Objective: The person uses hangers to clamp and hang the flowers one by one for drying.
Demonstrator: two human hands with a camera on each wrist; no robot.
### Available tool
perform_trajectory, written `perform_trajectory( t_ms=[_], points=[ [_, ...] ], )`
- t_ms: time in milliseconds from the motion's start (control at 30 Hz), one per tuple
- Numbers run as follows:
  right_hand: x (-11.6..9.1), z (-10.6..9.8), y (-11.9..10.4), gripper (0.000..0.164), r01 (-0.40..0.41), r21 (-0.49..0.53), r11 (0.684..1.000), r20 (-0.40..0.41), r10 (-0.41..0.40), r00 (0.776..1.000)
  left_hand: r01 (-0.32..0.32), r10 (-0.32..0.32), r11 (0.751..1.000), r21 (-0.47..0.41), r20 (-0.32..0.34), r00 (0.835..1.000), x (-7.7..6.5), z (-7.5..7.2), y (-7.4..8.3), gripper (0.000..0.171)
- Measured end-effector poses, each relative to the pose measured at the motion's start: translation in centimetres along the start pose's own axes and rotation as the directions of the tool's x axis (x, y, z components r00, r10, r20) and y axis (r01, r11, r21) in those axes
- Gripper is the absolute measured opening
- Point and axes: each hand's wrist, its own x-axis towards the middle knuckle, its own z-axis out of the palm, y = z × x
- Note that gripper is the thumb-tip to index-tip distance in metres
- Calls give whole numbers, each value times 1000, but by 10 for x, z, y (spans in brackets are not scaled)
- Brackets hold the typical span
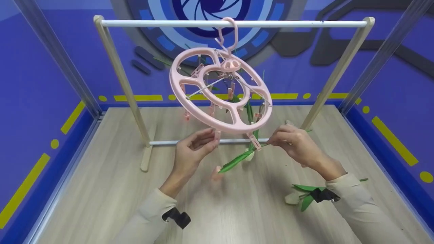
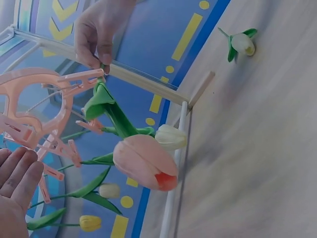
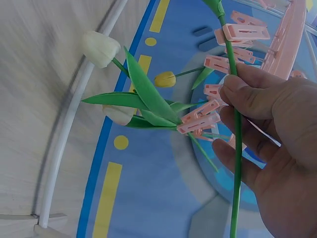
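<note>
A pink round clip hanger hangs tilted from the rack's white bar, with several pink clothespins around it. My left hand holds one clothespin at the hanger's front edge between thumb and fingertips. My right hand pinches the green stem of a pink tulip. That tulip slants head-down, its stem passing at the tip of another clothespin; whether this clip grips the stem, I cannot tell. White tulips and a yellow tulip hang from clips farther back.
The rack has wooden legs, an upper white bar and a low white bar. On the wooden tabletop, a loose white tulip lies beside my right forearm. Blue panels enclose the sides and back.
</note>
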Motion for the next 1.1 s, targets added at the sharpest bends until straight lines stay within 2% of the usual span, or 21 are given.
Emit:
perform_trajectory(
  t_ms=[300, 533, 833, 1100],
  points=[
    [-2, -2, 1, 27, -57, -6, 998, 28, 58, 998, 12, -12, 1000, -12, 10, 1000, 7, 9, 5, 33],
    [-3, -3, 3, 28, -17, -31, 999, 29, 18, 999, -18, 18, 999, -28, -12, 1000, 9, 12, 5, 29],
    [-2, -11, 1, 31, 14, -43, 999, 15, -13, 1000, -47, 48, 998, 30, -9, 999, 10, 9, 5, 32],
    [-11, -18, 4, 32, -24, -41, 999, 8, 24, 1000, -5, 6, 997, 83, -8, 1000, 2, 7, 3, 32]
  ],
)
